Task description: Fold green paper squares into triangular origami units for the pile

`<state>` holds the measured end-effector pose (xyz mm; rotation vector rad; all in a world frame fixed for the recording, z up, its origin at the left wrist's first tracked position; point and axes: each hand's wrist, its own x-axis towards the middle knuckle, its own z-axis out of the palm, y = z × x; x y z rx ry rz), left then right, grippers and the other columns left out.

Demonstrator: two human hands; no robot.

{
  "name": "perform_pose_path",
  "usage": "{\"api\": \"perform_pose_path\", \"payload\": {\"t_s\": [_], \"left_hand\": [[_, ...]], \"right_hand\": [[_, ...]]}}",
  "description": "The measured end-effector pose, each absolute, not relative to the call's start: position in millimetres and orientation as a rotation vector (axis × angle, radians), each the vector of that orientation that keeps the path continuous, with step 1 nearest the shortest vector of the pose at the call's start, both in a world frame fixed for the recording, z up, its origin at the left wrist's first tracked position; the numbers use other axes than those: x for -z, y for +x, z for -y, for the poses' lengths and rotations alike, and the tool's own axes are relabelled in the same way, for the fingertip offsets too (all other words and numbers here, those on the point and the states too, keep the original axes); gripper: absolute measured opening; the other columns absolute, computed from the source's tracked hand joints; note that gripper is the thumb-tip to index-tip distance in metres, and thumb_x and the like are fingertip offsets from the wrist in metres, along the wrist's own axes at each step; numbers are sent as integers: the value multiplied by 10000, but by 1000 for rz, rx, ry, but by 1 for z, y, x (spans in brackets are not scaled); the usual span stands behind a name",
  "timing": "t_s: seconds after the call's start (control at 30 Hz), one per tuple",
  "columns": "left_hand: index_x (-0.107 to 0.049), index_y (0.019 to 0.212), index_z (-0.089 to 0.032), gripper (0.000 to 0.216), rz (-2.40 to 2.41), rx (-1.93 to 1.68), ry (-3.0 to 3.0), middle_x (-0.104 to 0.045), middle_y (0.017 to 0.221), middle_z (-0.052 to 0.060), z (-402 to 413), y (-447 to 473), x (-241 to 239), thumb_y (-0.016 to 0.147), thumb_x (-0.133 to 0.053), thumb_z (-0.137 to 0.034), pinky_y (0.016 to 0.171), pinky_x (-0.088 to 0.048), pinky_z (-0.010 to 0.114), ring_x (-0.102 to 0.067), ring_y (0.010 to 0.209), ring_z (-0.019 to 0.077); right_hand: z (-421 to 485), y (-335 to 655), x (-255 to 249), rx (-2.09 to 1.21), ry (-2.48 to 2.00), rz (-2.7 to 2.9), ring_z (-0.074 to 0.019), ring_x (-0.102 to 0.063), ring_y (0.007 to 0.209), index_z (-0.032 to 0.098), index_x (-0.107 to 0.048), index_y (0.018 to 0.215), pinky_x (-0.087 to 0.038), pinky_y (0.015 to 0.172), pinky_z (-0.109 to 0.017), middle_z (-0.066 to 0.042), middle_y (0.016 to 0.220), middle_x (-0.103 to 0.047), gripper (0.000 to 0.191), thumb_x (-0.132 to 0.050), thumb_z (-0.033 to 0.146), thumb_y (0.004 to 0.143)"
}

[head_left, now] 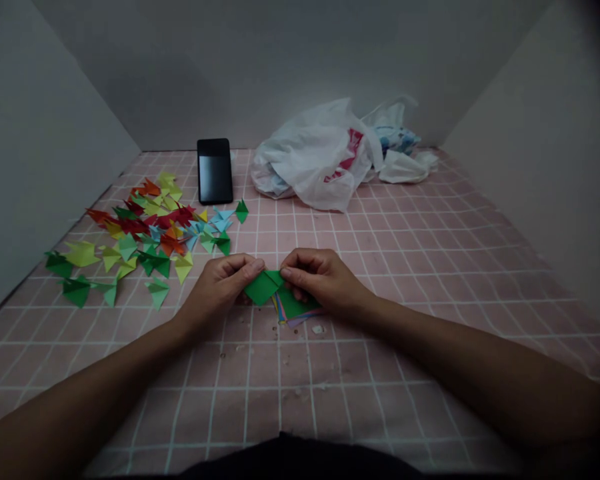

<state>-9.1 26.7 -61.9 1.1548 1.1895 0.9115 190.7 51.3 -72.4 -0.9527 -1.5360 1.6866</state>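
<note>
A green folded paper is pinched between both hands near the middle of the table. My left hand grips its upper left edge, thumb on top. On its right corner, my right hand closes thumb and finger. Just beneath and to the right lies a stack of coloured paper squares, green on top with blue, yellow and pink edges showing. The right hand covers part of that stack. Off to the left of the hands spreads a pile of folded paper pieces in red, orange, yellow, green and light blue.
Behind the pile lies a black phone. A crumpled white plastic bag with red print is at the back, beside a smaller blue-and-white packet. Pale walls enclose the pink checked tablecloth. Small white scraps lie near the stack.
</note>
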Motion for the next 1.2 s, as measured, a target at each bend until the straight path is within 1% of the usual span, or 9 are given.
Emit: {"api": "perform_pose_path", "payload": {"t_s": [0.13, 0.3, 0.43, 0.57, 0.63, 0.8, 1.0, 1.1, 1.2], "left_hand": [[-654, 690, -169, 289, -1259, -880, 1274, -537, 619, -30, -28, -9, 57, 796, -724, -429, 506, -381, 203, -454, 540, 89], [-680, 718, -173, 256, -1304, -885, 1281, -591, 646, -18, -28, -7, 54, 773, -731, -418, 521, -419, 208, -504, 564, 100], [-666, 722, -173, 275, -1324, -915, 1170, -591, 639, -25, -28, -6, 56, 754, -760, -430, 511, -423, 205, -505, 547, 94], [-646, 731, -173, 291, -1288, -929, 1059, -572, 626, -37, -28, -7, 61, 740, -786, -428, 479, -385, 188, -483, 519, 80], [-639, 720, -170, 291, -1270, -932, 1034, -554, 609, -41, -29, -7, 62, 741, -785, -421, 467, -366, 184, -465, 504, 74], [-623, 682, -166, 303, -1267, -924, 990, -498, 565, -56, -30, -5, 60, 714, -799, -411, 441, -316, 179, -413, 473, 61], [-623, 675, -169, 297, -1272, -918, 989, -498, 570, -55, -30, -4, 58, 717, -791, -410, 444, -322, 189, -413, 473, 62], [-646, 714, -168, 272, -1233, -911, 970, -542, 597, -45, -31, -7, 62, 730, -793, -396, 459, -346, 185, -449, 490, 66], [-684, 789, -172, 231, -1177, -888, 932, -619, 670, -25, -32, -8, 65, 728, -806, -357, 503, -400, 184, -524, 546, 77]], "right_hand": [[-51, 190, 71, -1654, -977, 1563, -72, -432, 477, 168, -620, 774, -306, 442, -199, 60, 537, -501, 178, -644, 315, 872], [-52, 191, 72, -1704, -967, 1511, -78, -466, 493, 168, -607, 790, -364, 473, -203, 51, 559, -525, 193, -645, 335, 878], [-55, 191, 77, -1712, -890, 1456, -81, -521, 526, 182, -596, 900, -423, 481, -199, 49, 656, -558, 169, -661, 334, 865], [-56, 190, 78, -1647, -809, 1492, -86, -570, 586, 199, -584, 1006, -469, 532, -211, 47, 752, -569, 201, -667, 244, 828], [-56, 189, 78, -1618, -787, 1534, -83, -569, 604, 196, -590, 991, -472, 560, -222, 35, 793, -588, 182, -646, 195, 817], [-55, 191, 79, -1502, -772, 1669, -93, -570, 624, 183, -622, 984, -454, 582, -236, 18, 797, -606, 167, -576, 133, 832], [-56, 194, 82, -1245, -766, 1811, -101, -590, 662, 193, -670, 955, -476, 626, -250, 1, 856, -653, 175, -556, 108, 853], [-56, 193, 81, -1219, -782, 1785, -98, -592, 649, 185, -680, 916, -476, 631, -252, 7, 815, -652, 156, -560, 109, 850], [-55, 193, 80, -1304, -848, 1685, -108, -597, 623, 185, -666, 889, -469, 609, -253, 20, 722, -635, 107, -578, 142, 845]]}}
